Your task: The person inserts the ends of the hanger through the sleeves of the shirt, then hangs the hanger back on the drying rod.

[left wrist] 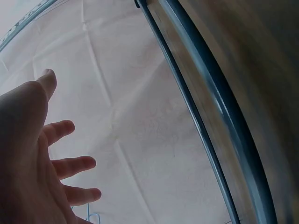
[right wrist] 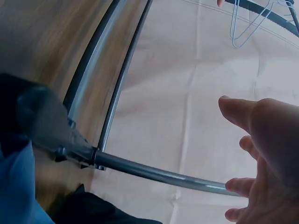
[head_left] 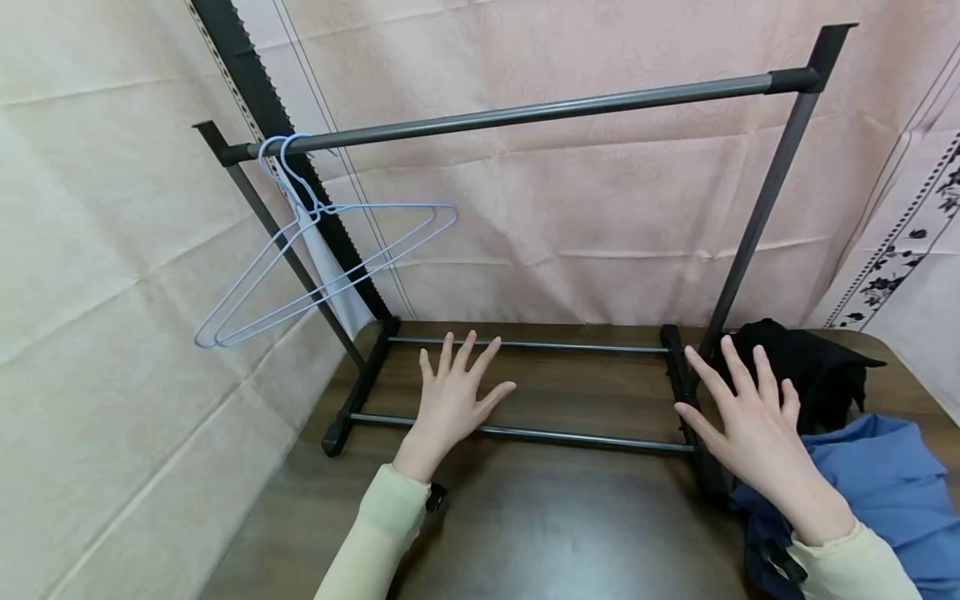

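My left hand [head_left: 453,400] is held over the lower bars of a dark metal clothes rack, fingers spread and nothing in it. To the right, my right hand [head_left: 757,429], also spread and holding nothing, hovers by the rack's right foot. The rack's top rail [head_left: 525,112] runs across at the back. Two light blue wire hangers [head_left: 330,287] hang from its left end. Beside and beneath the right forearm lies a blue cloth [head_left: 885,483], with a black cloth [head_left: 806,367] behind it. In the left wrist view the fingers [left wrist: 74,166] are extended before the pale backdrop.
The rack stands on a brown wooden table [head_left: 570,525]. Its lower front bar [head_left: 570,435] and rear bar [head_left: 570,347] span between the two feet. Pale curtains [head_left: 600,217] close off the back and the left side [head_left: 112,292].
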### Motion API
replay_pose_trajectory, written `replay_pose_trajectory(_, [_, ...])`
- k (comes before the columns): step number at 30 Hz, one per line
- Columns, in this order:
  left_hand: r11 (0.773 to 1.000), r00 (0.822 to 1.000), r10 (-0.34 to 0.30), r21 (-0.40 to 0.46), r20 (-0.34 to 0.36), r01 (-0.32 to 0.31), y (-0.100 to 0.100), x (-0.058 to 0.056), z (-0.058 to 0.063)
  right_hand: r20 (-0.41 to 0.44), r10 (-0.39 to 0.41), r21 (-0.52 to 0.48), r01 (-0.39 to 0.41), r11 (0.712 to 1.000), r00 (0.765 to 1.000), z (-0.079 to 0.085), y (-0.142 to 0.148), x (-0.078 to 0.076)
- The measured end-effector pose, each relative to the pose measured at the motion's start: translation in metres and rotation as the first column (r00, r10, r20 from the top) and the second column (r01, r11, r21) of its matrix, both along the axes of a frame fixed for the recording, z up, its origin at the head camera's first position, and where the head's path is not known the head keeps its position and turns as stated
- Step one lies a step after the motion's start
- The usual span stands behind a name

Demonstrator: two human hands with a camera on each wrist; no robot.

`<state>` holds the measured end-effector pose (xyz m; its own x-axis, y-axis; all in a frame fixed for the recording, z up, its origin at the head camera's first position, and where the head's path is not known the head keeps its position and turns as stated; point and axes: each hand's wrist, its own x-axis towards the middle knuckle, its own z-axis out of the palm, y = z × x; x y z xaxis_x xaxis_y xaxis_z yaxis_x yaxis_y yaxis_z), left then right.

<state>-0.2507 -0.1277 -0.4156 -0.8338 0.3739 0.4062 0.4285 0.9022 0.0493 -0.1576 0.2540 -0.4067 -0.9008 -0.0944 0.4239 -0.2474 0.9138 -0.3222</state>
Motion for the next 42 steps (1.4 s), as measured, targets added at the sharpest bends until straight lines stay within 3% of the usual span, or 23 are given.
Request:
replay_pose_trajectory(13, [0.998,0.997,-0.069,-0.001,0.041,0.069,0.024,-0.007,0.012,0.049,-0.074,-0.003,0.074,0.997,0.996,0.012,0.035,0.007])
replay_pose_trajectory(18, [0.994,0.994,-0.11,-0.006,0.004,0.11,0.041,-0.01,0.018,0.076,-0.158,0.021,0.157,0.987,0.984,0.02,0.054,0.012])
replay_pose_trajectory(24, [0.987,0.987,-0.16,-0.016,0.027,0.16,0.067,-0.01,0.024,0.113,-0.248,0.056,0.243,0.968,0.962,0.023,0.078,0.024])
replay_pose_trajectory(31, [0.974,0.972,-0.226,-0.006,0.059,0.227,0.093,-0.007,0.027,0.046,-0.27,0.016,0.269,0.963,0.962,0.012,0.116,0.034])
replay_pose_trajectory(34, [0.969,0.968,-0.245,-0.014,0.052,0.246,0.1,-0.006,0.026,0.083,-0.26,-0.035,0.263,0.964,0.962,0.006,0.131,0.036])
replay_pose_trajectory(38, [0.959,0.957,-0.284,-0.001,0.064,0.284,0.11,-0.003,0.021,0.032,-0.202,-0.174,0.205,0.963,0.979,-0.016,0.152,0.034])
replay_pose_trajectory(42, [0.938,0.93,-0.346,0.029,0.127,0.345,0.127,0.002,0.012,-0.054,-0.201,-0.284,0.178,0.942,0.978,-0.049,0.179,0.029])
